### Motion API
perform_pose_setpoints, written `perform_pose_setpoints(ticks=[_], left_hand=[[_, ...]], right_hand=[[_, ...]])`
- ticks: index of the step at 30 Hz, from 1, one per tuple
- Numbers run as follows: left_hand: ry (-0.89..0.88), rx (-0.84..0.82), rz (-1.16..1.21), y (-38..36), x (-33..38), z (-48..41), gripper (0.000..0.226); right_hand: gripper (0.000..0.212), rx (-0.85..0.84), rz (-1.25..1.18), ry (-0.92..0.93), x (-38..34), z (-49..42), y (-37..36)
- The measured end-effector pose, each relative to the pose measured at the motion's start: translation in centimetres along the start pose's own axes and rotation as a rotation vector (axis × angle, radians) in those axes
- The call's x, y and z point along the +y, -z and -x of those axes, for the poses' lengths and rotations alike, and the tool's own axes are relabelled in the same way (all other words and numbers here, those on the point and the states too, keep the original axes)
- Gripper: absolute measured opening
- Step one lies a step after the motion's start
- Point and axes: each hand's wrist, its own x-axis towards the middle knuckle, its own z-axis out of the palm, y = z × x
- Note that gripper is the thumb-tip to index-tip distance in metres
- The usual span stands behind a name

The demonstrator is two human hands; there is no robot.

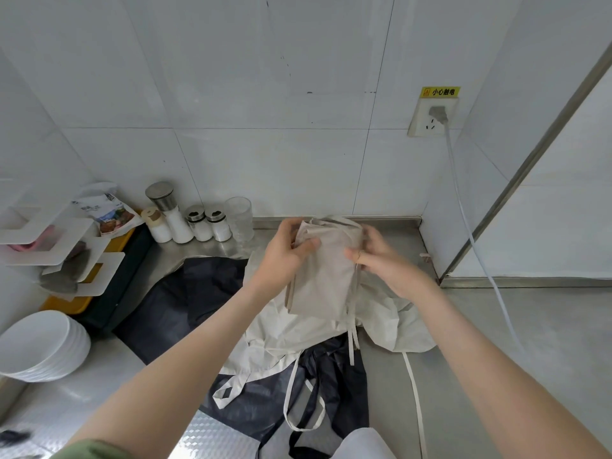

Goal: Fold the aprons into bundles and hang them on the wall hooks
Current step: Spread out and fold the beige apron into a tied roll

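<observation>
A beige apron (326,270) is folded into a narrow bundle and held up above the counter. My left hand (288,250) grips its upper left edge with the thumb across the front. My right hand (377,256) pinches its right edge, where thin straps dangle down. Beneath it a cream apron (298,336) lies spread out with its long ties trailing toward me. A dark navy apron (195,293) lies flat under that one. No wall hooks are in view.
Several spice jars and a clear glass (239,218) line the back wall. A white rack (56,246) stands at left, with stacked white bowls (39,346) in front of it. At right, a wall socket (430,115) feeds a white cable (477,246) along a metal-framed panel.
</observation>
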Motion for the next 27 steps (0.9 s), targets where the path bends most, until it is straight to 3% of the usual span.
perform_pose_setpoints(ticks=[2,5,10,13,16,21,24,27], left_hand=[[0.073,-0.003,0.13,-0.4,0.5,0.1,0.024],[0.175,-0.007,0.27,-1.2,1.2,0.5,0.033],[0.281,-0.032,0.277,-1.3,1.5,0.6,0.044],[0.301,-0.196,0.195,-0.3,1.3,0.5,0.056],[0.315,-0.365,0.06,0.2,0.6,0.7,0.044],[0.293,-0.315,0.267,0.4,0.9,0.7,0.042],[0.321,-0.331,0.374,0.9,1.2,0.8,0.045],[0.356,-0.35,0.48,1.7,1.5,0.7,0.038]], right_hand=[[0.036,-0.028,-0.057,-0.025,0.4,-0.1,-0.8],[0.025,-0.003,-0.129,0.017,0.8,-0.1,-1.6],[0.026,0.042,-0.154,0.051,0.5,0.0,-2.1],[0.026,0.066,-0.2,0.05,0.3,0.1,-2.2],[0.024,0.097,-0.267,0.043,0.1,0.1,-1.9],[0.042,-0.098,-0.258,-0.064,-0.4,0.5,-1.4],[0.054,-0.118,-0.283,-0.094,-0.2,0.3,-1.0],[0.043,-0.114,-0.246,-0.039,-0.5,0.4,-1.0]])
